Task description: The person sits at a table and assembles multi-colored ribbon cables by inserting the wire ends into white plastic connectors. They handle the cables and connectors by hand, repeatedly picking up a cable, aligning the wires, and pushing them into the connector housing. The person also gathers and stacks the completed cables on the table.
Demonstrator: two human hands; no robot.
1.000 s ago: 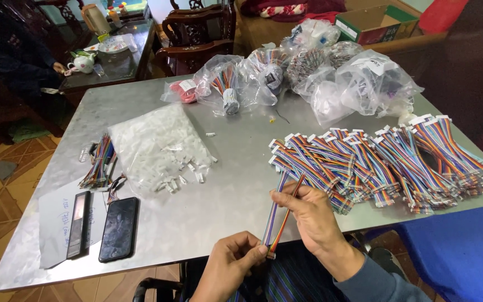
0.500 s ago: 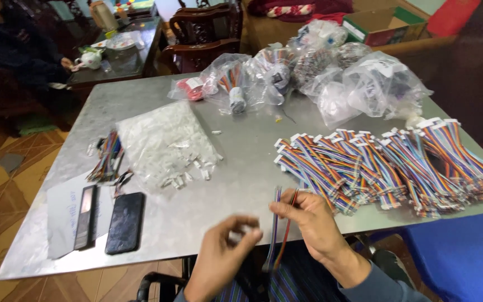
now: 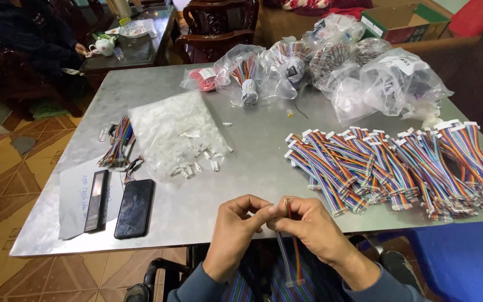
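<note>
Here the left hand (image 3: 236, 223) and the right hand (image 3: 308, 226) are both pinched shut on the top end of one rainbow wire strip (image 3: 293, 246), holding it upright just over the tabletop (image 3: 241, 168) edge, so it hangs down to the lap.

Left hand (image 3: 236, 229) and right hand (image 3: 308, 229) fingertip to fingertip, fingers curled, wrists low.

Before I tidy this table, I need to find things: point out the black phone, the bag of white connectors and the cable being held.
black phone (image 3: 135, 208), head view, middle of its screen.
bag of white connectors (image 3: 173, 131), head view, bag's middle.
rainbow ribbon cable (image 3: 296, 254), head view, strands hanging below the hands.
</note>
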